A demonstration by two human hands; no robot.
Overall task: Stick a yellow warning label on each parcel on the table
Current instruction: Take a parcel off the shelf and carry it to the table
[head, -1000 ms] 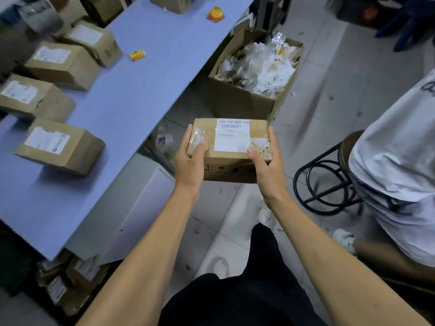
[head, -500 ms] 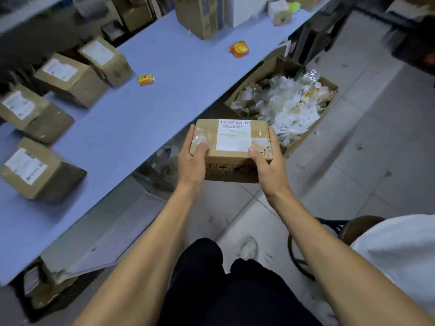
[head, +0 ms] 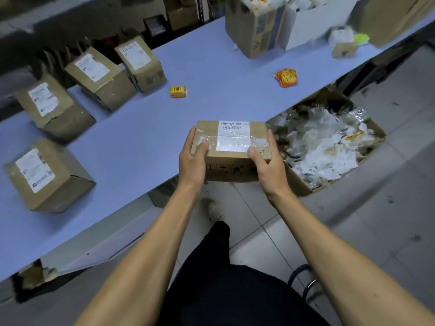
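Cardboard parcel with white shipping label — gripped at both ends by left hand and right hand, at blue worktop edge.

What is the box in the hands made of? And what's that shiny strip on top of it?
The parcel looks like brown corrugated cardboard: dull tan, stiff folded edges, printed handling symbols on its side. The shiny strip seems to be clear plastic packing tape, since it glints and wrinkles over the white paper label. Both hands, left and right, grip it.

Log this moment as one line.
left hand: holds brown cardboard parcel | right hand: holds it | parcel: at blue table edge
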